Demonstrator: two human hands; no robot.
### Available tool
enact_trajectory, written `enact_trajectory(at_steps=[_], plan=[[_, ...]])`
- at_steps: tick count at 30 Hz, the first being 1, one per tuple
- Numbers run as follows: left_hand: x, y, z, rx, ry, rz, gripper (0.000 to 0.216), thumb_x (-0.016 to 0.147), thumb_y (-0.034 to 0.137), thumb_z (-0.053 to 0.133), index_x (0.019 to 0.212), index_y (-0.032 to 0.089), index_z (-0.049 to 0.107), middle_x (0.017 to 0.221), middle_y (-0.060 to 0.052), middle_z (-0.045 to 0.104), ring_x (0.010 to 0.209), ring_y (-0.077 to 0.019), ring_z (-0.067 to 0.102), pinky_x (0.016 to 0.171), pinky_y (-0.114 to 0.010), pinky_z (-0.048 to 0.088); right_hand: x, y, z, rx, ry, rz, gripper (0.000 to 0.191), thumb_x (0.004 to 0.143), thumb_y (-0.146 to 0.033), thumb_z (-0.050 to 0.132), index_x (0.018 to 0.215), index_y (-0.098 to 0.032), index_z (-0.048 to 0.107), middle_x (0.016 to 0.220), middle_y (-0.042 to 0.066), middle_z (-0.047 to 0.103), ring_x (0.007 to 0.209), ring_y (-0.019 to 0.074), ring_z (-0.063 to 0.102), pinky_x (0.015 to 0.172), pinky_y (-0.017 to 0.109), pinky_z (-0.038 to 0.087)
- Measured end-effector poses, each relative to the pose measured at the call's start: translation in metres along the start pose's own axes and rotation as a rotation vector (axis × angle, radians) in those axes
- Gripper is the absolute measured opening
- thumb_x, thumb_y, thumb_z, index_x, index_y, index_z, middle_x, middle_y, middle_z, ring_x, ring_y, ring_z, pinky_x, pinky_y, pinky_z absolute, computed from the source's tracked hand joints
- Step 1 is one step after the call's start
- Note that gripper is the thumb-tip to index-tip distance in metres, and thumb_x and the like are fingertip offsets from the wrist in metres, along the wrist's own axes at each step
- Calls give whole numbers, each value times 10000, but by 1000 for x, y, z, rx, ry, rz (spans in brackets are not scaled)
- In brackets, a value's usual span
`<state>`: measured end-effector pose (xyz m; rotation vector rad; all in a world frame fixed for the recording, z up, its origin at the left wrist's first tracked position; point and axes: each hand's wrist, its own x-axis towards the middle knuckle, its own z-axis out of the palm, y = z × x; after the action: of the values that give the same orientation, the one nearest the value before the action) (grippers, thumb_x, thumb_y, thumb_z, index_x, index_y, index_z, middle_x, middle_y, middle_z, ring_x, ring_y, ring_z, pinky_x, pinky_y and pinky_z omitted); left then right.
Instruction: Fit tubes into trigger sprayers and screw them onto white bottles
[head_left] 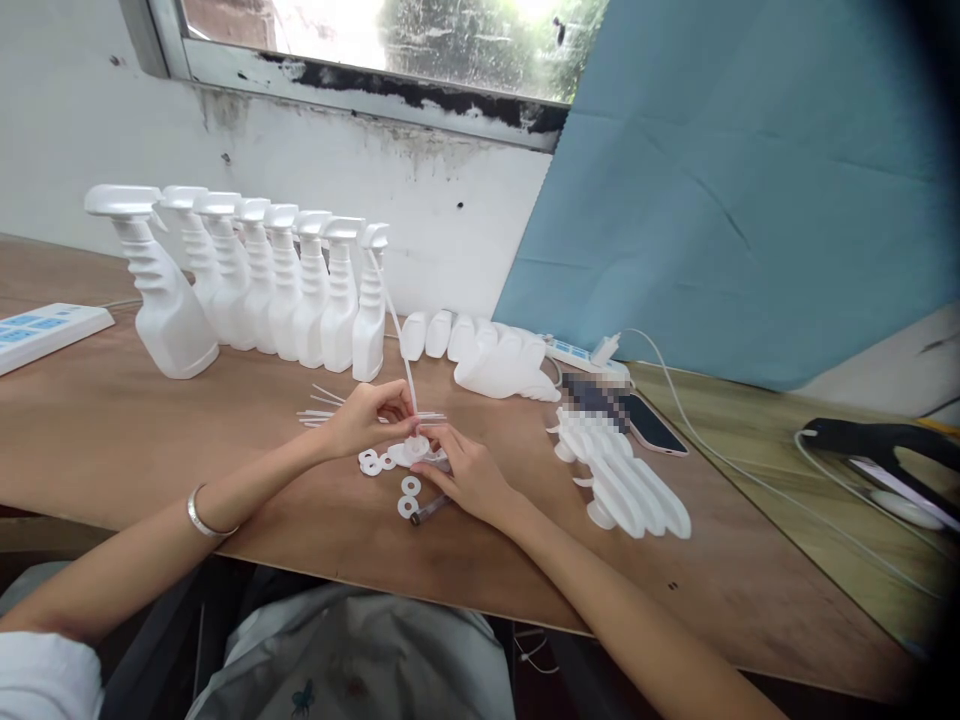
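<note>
My left hand (367,415) pinches a thin white dip tube (397,335) that rises up and to the left from the table. My right hand (465,475) rests on the table with its fingers closed round a small white ring-shaped part (417,446) at the tube's lower end. Several loose white washers (409,487) lie just in front of both hands. More thin white tubes (319,412) lie flat behind my left hand. A dark marker pen (429,513) lies under my right hand.
A row of white spray bottles (262,285) stands at the back left. Empty white bottles (495,360) lie on their sides behind the hands. White trigger heads (622,480) are piled to the right, beside a phone (652,425) and charging cable. A power strip (41,330) lies far left.
</note>
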<state>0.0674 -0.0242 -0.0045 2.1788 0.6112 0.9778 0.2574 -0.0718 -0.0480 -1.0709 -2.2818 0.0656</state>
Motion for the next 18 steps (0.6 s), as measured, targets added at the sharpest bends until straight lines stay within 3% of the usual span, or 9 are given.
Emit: enact_trajectory(at_steps=[18], plan=[[-1, -1, 0, 91, 25, 67, 117, 755, 206, 557, 697, 147, 473, 636, 27, 593, 573, -68, 566, 570, -164, 473, 1, 1, 0, -1, -1, -3, 337, 825, -363, 492, 1112, -196, 433, 1024, 72, 597, 914, 204, 588, 766, 330, 475]])
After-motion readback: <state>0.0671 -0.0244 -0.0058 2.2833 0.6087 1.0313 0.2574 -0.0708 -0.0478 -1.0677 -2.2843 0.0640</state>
